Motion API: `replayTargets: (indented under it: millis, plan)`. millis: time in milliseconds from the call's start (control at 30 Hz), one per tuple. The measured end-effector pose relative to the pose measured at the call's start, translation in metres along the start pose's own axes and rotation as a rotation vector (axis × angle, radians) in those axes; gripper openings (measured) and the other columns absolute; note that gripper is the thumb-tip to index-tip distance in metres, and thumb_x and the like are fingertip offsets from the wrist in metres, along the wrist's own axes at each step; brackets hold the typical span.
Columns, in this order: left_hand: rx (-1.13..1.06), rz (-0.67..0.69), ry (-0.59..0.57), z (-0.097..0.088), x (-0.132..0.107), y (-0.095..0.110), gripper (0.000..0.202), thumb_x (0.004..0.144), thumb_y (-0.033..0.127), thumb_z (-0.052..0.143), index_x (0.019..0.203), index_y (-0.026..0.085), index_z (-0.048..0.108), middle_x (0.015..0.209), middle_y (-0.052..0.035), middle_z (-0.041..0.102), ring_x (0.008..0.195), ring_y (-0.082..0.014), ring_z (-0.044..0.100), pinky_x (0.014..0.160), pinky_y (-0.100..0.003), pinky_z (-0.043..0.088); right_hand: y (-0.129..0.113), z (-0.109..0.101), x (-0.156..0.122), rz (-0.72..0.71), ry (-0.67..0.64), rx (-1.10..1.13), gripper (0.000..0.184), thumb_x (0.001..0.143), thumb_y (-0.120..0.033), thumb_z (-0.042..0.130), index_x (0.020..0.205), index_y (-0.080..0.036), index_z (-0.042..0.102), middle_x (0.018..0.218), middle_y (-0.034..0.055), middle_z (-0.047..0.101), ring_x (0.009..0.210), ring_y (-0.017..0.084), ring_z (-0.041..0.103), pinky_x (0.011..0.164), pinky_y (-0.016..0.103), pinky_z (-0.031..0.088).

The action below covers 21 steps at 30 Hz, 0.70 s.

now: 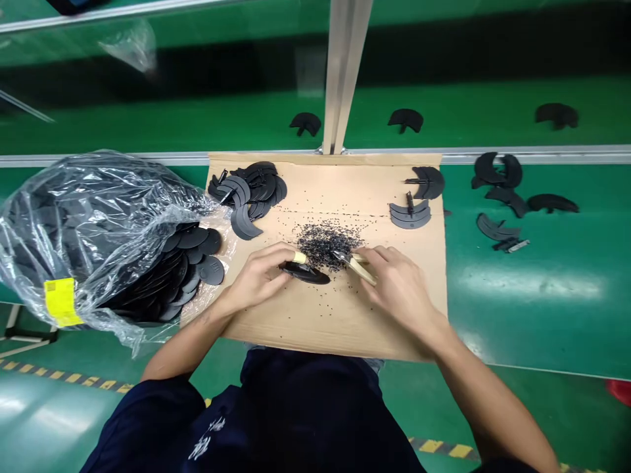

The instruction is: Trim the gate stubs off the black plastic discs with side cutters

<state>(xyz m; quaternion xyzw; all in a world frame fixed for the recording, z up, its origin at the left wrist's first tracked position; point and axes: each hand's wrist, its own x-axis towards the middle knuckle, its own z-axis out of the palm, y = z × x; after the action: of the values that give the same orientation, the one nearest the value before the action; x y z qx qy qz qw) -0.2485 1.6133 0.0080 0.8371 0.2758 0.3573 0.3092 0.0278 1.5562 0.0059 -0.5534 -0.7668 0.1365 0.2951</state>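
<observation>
My left hand (pixel 263 272), with a pale yellow wrap on a fingertip, grips a black disc-like plastic part (pixel 309 273) by its left end, tilted just above the cardboard. In my right hand (pixel 397 279) is a pair of cutting pliers (pixel 362 268) with cream handles, its metal jaws pointing left towards the part. Beyond both hands lies a loose pile of tiny black plastic bits (pixel 325 242), and the jaws overlap its near edge in view. Whether the jaws hold a bit is too small to tell.
A clear plastic bag (pixel 103 217) spills black discs (pixel 170 269) at the left. Curved black parts are heaped (pixel 254 187) on the cardboard sheet (pixel 296 322); two more (pixel 411 213) lie at its right. Others (pixel 497 226) rest on the green table (pixel 542 315). A metal post (pixel 342 79) stands behind.
</observation>
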Motion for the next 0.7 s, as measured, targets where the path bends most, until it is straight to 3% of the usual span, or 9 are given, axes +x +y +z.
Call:
replayTargets:
  millis: [67,267,700]
  plan:
    - [-0.043,-0.011,0.011,0.001,-0.003,0.0,0.029,0.091,0.006,0.058,0.112,0.017,0.073,0.106,-0.0102,0.076,0.099,-0.0185,0.072,0.086,-0.032,0.06,0.006,0.0,0.0,-0.054,-0.04,-0.099,0.025,0.092,-0.02,0.056,0.114,-0.015,0.067,0.095,0.0127,0.073,0.082,0.027,0.066,0.069,0.039,0.052]
    - [-0.198,-0.026,0.055,0.008,0.002,0.0,0.023,0.093,0.013,0.068,0.115,0.018,0.075,0.105,-0.0112,0.079,0.096,-0.0184,0.073,0.085,-0.031,0.06,-0.003,0.006,0.006,-0.307,0.053,0.039,0.022,0.098,-0.023,0.056,0.118,-0.017,0.064,0.101,0.0113,0.073,0.084,0.023,0.065,0.074,0.037,0.056]
    - [-0.248,-0.045,0.106,0.016,0.001,-0.004,0.013,0.095,0.02,0.07,0.106,0.017,0.077,0.096,-0.0098,0.078,0.091,-0.0174,0.074,0.08,-0.028,0.061,-0.007,0.011,0.009,-0.319,0.083,-0.11,0.021,0.102,-0.026,0.056,0.116,-0.016,0.069,0.092,0.0094,0.073,0.076,0.02,0.06,0.068,0.033,0.051]
